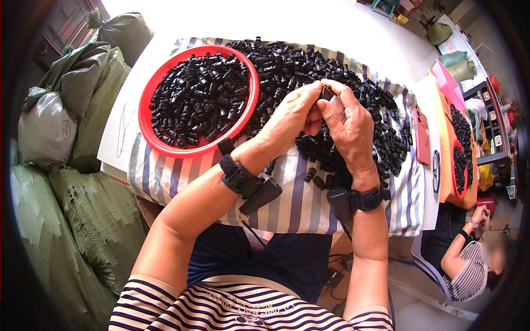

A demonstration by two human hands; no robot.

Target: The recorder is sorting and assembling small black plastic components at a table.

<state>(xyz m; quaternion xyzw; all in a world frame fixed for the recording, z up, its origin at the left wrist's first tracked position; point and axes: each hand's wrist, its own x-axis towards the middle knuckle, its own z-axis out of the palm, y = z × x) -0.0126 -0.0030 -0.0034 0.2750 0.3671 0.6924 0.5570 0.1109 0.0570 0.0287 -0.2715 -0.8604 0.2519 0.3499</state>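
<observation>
My left hand [292,116] and my right hand [353,129] meet over a heap of small black plastic pieces [287,60]. Between their fingertips is a small dark piece [327,94], mostly covered by the fingers. The right thumb and forefinger close on it from one side, and the left fingers are bent in against it from the other. Left of my hands stands a round red tray [144,113], filled with the same kind of black pieces, short and tube-like. A few loose ones [319,182] lie nearer to me on the striped cloth [298,212].
A pink phone [422,137] lies at the table's right edge. Full green sacks [94,220] and a white bag [48,129] crowd the floor at left. At right, another person [469,265] sits by an orange-covered table [469,193] holding more black pieces.
</observation>
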